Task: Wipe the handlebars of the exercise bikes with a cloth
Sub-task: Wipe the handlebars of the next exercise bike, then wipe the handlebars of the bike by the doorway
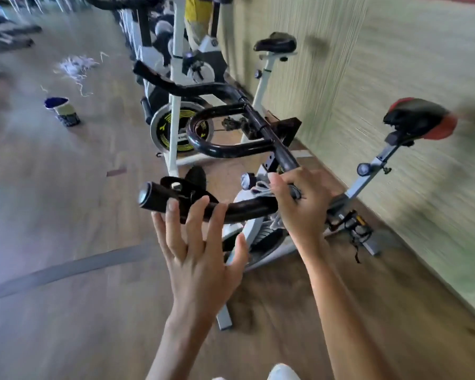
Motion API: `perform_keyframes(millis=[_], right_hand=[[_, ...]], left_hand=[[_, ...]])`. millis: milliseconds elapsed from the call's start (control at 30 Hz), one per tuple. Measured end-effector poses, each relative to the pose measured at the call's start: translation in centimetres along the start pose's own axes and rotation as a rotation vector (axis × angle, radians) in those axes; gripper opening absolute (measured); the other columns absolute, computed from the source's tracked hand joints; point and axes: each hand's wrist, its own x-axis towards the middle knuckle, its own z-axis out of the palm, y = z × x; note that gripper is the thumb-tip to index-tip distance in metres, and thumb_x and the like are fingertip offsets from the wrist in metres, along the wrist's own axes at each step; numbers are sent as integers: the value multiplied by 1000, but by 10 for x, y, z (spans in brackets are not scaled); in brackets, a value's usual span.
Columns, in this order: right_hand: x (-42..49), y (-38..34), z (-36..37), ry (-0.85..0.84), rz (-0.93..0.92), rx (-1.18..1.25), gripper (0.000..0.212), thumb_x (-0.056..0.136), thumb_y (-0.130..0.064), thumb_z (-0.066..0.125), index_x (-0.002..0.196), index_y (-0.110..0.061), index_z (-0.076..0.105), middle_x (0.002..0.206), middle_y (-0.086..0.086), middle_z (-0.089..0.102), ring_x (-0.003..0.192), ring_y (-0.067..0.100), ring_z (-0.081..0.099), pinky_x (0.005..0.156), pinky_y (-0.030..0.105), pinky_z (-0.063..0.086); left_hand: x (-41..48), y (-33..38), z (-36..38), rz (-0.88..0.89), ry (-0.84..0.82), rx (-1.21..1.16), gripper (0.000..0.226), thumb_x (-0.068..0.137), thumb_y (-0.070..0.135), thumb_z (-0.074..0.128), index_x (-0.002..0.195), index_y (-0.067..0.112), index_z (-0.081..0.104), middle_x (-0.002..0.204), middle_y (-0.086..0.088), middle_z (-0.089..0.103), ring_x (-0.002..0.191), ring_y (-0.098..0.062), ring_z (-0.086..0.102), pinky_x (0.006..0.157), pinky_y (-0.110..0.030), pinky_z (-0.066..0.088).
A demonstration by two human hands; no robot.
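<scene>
At the centre of the frame, the cloth (261, 187) was mostly hidden under the right hand (299, 204); only a pale striped edge showed beside the thumb. Toward the right edge, the wall (395, 64) and the red-and-black saddle (420, 119) were smeared by motion blur. The right hand was curled around the black handlebar (247, 209), with the cloth pressed to it. The left hand (200, 259) was spread wide and held nothing, its fingertips lying over the bar's left end.

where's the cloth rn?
Head view, right of centre: the cloth is bunched under the right hand, which holds it around the nearest bike's handlebar. The open left hand is just to its left.
</scene>
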Motion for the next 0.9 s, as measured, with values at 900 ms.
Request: perform_keyframes(millis=[900], right_hand=[[-140,-316,-198,1127,984,-802,67,91,-60,52,55,-4,46,44,8,48,49,23,61,47,32,43]], left_hand=[[-28,158,-98,957,-1300,-1132,54,85,62,31,98,23,66,98,0,68,91,-26,65,78,-38,51]])
